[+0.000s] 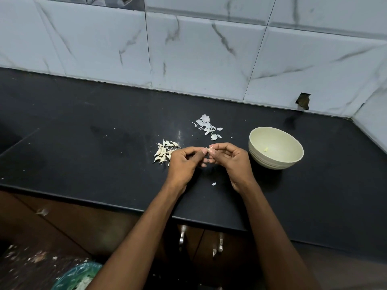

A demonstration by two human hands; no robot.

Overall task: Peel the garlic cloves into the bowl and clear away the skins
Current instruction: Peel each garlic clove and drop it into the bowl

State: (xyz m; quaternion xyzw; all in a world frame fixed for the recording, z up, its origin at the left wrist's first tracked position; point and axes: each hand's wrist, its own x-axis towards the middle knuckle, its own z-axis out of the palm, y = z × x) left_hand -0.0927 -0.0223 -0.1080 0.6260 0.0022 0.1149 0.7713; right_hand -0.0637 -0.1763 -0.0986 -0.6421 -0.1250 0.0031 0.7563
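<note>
Head view looks down on 2 hands meeting above a black countertop [83, 126], and the garlic clove [210, 147] they work on is almost wholly hidden: only a pale sliver shows between the fingertips, so how much skin is left on it cannot be told. Left hand [184, 162] has its fingers curled inward, thumb and forefinger pinching the clove from the left; right hand [230, 159] is curled the same way and pinches it from the right, its other fingers tucked underneath and out of sight. A heap of unpeeled cloves [164, 152] lies on the counter just beside the left hand, its near edge covered by the knuckles. Loose skins [206, 125] are scattered beyond the hands, and 1 small scrap [213, 184] lies between the wrists. Right of the hands stands a pale green bowl [276, 147] with a tiny yellowish piece [266, 149] inside, too small to name surely. Behind runs a wall of white marbled tiles [199, 55], with a broken hole [303, 101] near the corner. Below the counter edge are brown cabinet doors [62, 216] with metal handles [182, 234], and a bin lined with a green bag [77, 276] is cut off at the bottom of the frame
</note>
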